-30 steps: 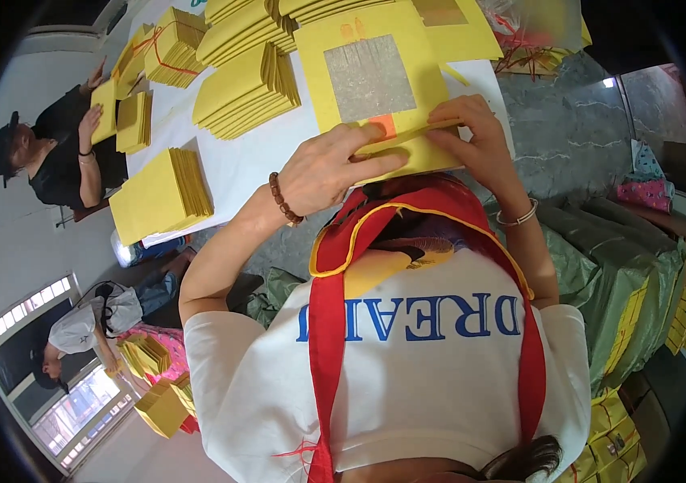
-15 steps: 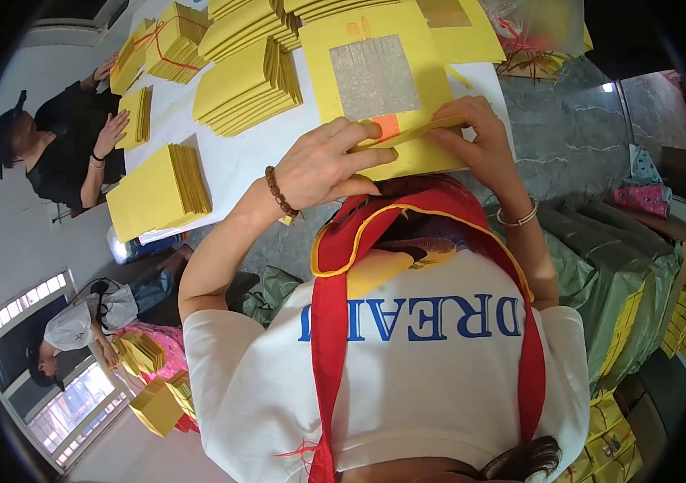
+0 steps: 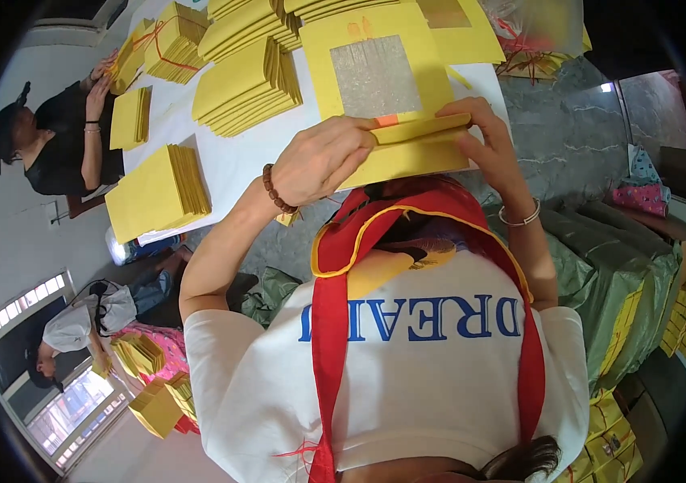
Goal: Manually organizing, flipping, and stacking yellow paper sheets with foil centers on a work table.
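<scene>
A yellow paper sheet (image 3: 316,68) with a silver foil square (image 3: 375,76) and an orange mark lies at the table's near edge. Its near part is turned up into a folded strip (image 3: 423,131). My left hand (image 3: 323,157), a brown bead bracelet at its wrist, pinches the strip's left end with bent fingers. At the right end, my right hand (image 3: 488,143) grips the strip between thumb and fingers. More yellow paper shows flat beneath the fold. The left fingertips are partly hidden behind the paper.
Stacks of folded yellow paper (image 3: 246,84) fill the white table's (image 3: 178,121) far and left parts. A person in black (image 3: 65,153) works at its left side; another in white (image 3: 89,310) stands beyond. Green-wrapped bundles (image 3: 601,274) stand at the right.
The near strip has turned over further from me and now covers most of the orange mark. My left fingers have curled in; the person in black has moved both hands farther up the table.
</scene>
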Demonstrator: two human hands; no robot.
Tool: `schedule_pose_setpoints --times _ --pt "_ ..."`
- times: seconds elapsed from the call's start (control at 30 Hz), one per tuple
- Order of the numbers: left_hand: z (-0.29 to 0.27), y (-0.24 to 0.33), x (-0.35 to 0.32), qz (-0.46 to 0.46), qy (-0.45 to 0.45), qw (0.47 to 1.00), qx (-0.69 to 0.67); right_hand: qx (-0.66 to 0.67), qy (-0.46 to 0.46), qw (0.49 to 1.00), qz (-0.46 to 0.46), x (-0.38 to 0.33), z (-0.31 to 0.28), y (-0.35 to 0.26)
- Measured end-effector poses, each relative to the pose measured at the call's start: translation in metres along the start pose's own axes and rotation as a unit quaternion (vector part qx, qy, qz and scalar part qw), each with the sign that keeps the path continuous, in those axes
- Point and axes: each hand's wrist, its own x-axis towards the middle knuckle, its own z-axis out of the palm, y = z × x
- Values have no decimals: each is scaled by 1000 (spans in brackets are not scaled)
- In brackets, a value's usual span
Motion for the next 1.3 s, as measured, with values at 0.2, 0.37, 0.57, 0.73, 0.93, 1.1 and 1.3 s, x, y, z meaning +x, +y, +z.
schedule_pose_setpoints --times 0.2,0.37,0.57,0.73,0.93,1.1,1.3 --pt "9 -4 -8 48 21 997 50 -59 0 998 -1 2 4 -3" --pt "2 13 -4 68 -48 985 148 -56 10 998 17 4 7 -3" --pt "2 13 -4 34 -50 981 183 -58 10 998 15 5 7 -3" --pt "-3 6 -2 36 -64 990 123 -59 6 998 11 6 6 -4" --pt "-3 10 -1 47 -56 985 156 -46 27 999 6 4 9 -5" --pt "-4 8 -1 34 -65 988 139 -70 6 997 8 5 6 -2" --pt "-6 3 -1 54 -55 992 105 -67 2 998 14 5 5 -5"
